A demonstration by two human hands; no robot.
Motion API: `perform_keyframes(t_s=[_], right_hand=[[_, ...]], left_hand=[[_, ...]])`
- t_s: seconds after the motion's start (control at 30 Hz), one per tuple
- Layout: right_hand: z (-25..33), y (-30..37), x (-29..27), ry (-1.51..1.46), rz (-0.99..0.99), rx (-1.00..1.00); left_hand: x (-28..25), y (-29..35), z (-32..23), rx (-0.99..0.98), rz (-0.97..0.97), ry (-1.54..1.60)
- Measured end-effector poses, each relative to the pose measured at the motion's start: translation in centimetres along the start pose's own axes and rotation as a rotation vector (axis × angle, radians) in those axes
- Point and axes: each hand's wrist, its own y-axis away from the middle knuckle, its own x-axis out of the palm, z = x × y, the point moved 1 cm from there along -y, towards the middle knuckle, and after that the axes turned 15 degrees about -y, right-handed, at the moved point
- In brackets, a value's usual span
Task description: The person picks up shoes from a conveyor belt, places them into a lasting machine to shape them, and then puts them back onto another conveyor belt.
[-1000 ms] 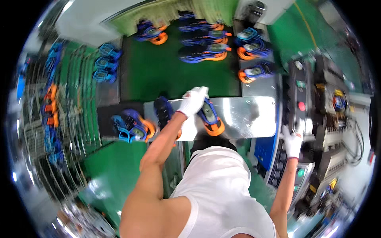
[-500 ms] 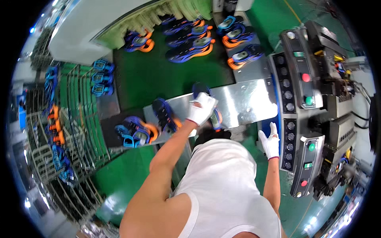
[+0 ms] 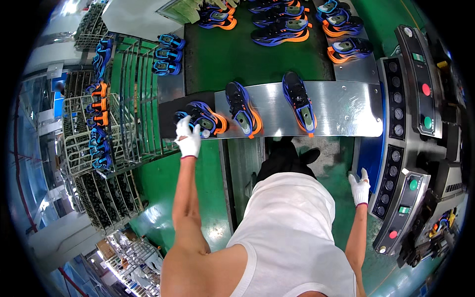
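Note:
My left hand (image 3: 188,142), in a white glove, is at the left end of the steel ledge. Its fingers are apart at the near side of a black, blue and orange sneaker (image 3: 207,118); a blue-trimmed shoe is partly hidden behind them. I cannot see whether the fingertips touch either one. Farther right on the ledge lie two single sneakers, one in the middle (image 3: 241,106) and another (image 3: 299,101) with its toe pointing away from me. Down at my right side, my gloved right hand (image 3: 359,189) hangs with fingers spread beside a blue panel (image 3: 370,161), holding nothing.
Beyond the steel ledge (image 3: 331,109), a dark green belt (image 3: 232,64) carries rows of sneakers. More shoes sit on the metal plate (image 3: 354,72) at the right. A machine with gauges and buttons (image 3: 418,99) stands right; wire racks (image 3: 136,99) with shoes stand left.
My left hand has gone from the sneaker on the middle of the ledge to the shoes at its left end. That sneaker now lies uncovered. The whole view has shifted; my right hand stays low.

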Motion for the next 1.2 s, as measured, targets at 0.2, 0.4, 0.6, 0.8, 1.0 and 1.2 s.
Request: perform_keyframes(t_s=[0.2,0.4,0.6,0.8,1.0,1.2], right_hand=[[0.4,3.1,-1.8,-0.015,-0.099,0.112],[-5.0,3.3,0.1,0.063,-0.11,0.205],[3.0,1.4,3.0,0.072,-0.036,0.137],[5.2,1.0,3.9,0.09,-0.023,0.056],[6.1,1.7,4.1,0.013,0.003,0.113],[2.0,2.4,3.8,-0.043,-0.058,0.102]], left_hand=[[5.9,-3.4,6.3,0.202,0.301,0.058],[6.2,-7.1,7.0,0.283,0.46,0.218],[6.1,-5.5,6.9,0.223,0.394,0.301],[6.2,-4.5,4.6,0.333,0.297,0.12],[7.0,-6.6,4.7,0.327,0.362,0.052],[4.3,-7.1,1.4,0.506,0.369,0.07]])
